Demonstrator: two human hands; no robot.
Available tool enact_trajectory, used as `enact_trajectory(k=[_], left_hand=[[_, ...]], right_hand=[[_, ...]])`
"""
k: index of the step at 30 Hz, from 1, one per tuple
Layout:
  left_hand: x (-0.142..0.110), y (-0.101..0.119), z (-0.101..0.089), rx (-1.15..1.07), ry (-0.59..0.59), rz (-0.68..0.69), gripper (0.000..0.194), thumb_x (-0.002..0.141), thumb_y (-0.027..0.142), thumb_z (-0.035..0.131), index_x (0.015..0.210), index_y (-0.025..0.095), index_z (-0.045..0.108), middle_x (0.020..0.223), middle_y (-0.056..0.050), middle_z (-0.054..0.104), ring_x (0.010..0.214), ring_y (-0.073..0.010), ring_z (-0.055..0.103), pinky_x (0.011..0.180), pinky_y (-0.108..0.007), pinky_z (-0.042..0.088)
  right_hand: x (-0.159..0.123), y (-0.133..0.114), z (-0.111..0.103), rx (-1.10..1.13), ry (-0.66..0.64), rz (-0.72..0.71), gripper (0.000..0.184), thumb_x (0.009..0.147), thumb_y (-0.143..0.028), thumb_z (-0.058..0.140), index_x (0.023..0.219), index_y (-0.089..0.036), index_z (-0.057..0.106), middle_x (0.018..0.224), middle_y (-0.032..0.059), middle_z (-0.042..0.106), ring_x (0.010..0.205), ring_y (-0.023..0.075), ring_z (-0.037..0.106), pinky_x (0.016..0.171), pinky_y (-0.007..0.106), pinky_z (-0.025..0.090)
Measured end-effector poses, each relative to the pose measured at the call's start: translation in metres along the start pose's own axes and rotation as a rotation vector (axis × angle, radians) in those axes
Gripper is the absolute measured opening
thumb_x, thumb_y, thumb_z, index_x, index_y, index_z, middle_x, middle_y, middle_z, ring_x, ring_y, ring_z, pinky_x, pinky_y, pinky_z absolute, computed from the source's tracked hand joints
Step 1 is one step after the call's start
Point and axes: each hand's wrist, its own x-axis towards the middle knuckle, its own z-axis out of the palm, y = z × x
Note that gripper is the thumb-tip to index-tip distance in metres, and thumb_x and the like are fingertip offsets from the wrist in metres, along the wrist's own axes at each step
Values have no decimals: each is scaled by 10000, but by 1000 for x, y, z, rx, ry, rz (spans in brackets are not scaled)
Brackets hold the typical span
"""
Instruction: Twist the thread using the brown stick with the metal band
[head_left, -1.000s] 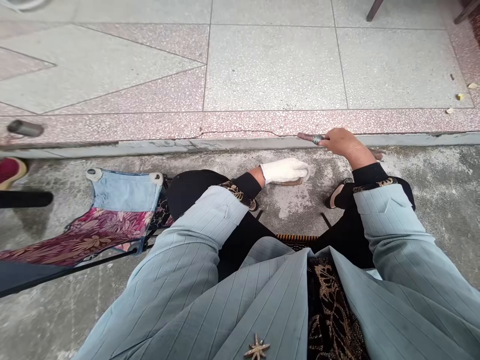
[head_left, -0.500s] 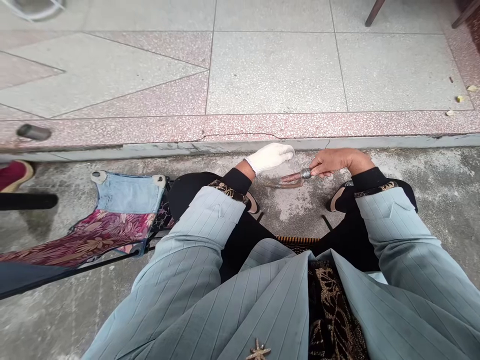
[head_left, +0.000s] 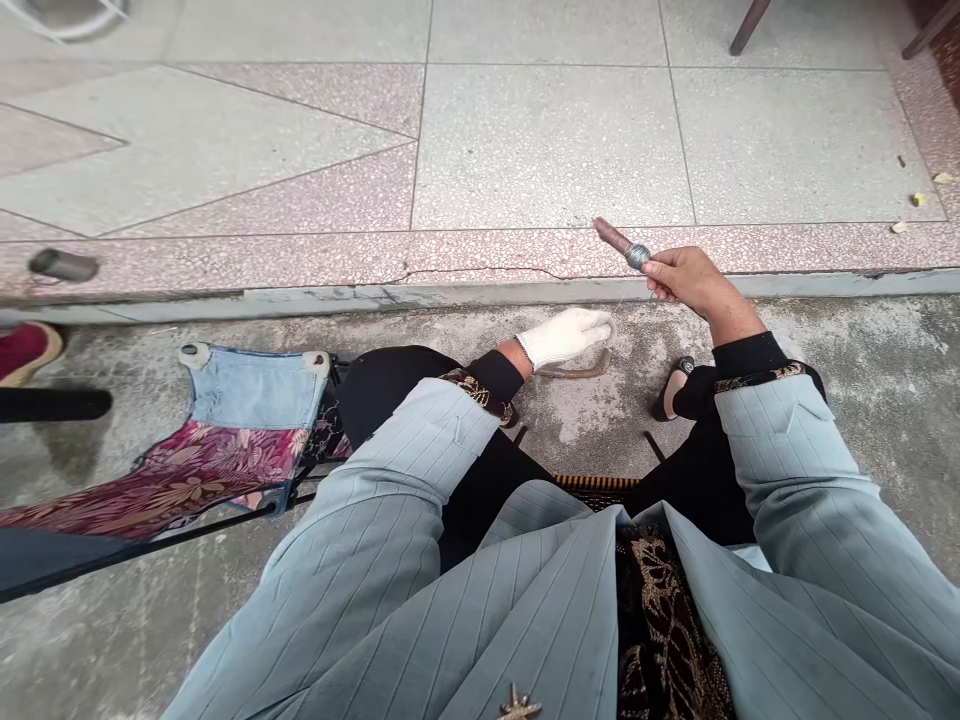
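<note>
My left hand [head_left: 566, 336] wears a white glove and rests low over the concrete ground, its fingers closed on a thin curved brown piece [head_left: 581, 371] that lies there. My right hand [head_left: 686, 277] is bare and raised to the right of it, gripping a reddish-brown stick [head_left: 613, 238] with wire coiled round it. The stick points up and to the left over the step edge. A fine wire runs down from the stick toward the gloved hand.
A raised terrazzo step [head_left: 480, 270] runs across in front of me. A folding stool with patchwork cloth [head_left: 225, 440] stands at my left. A dark cylinder [head_left: 64, 265] lies on the step at far left. Chair legs [head_left: 746, 25] show at top right.
My right hand swung down beside the gloved hand with the stick, then lifted up and right again. The gloved hand moved up toward it, then settled back low on the brown piece.
</note>
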Motion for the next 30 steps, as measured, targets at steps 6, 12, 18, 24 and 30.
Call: enact_trajectory(k=[6,12,18,24,30], left_hand=[[4,-5,13,201,-153,50,344,987,368,396,986,181,684,906,-46,705,781,-175,611,681,-273,388],[2,-3,10,500,-110,11,356,1009,384,378,1130,231,675,960,-62,731,800,-198,648,624,-289,329],[1,-1,-9,576,-12,-53,340,1011,347,384,1135,212,671,973,-64,739,823,-199,659,653,-281,357],[3,-13,-13,322,72,-25,350,999,333,383,1116,172,670,981,-61,721,856,-193,644,753,-281,417],[5,-13,0,46,-4,-61,419,1008,423,362,1069,129,655,911,-65,697,754,-166,605,730,-276,435]], right_hand=[[7,-5,18,-789,-191,21,306,942,-378,569,911,-115,722,880,151,706,777,227,640,665,317,420],[0,-1,26,-917,-809,164,403,941,-407,570,648,-142,653,703,123,665,611,196,589,658,349,416],[-1,-2,24,-656,-963,47,373,925,-405,581,639,-165,596,560,12,565,536,125,479,631,297,385],[-4,-6,16,-226,-1060,-69,399,818,-547,682,687,-174,629,570,-28,569,522,99,478,550,255,349],[-17,-13,-9,170,-463,-148,446,798,-628,697,794,-185,643,710,6,632,572,98,499,574,255,405]])
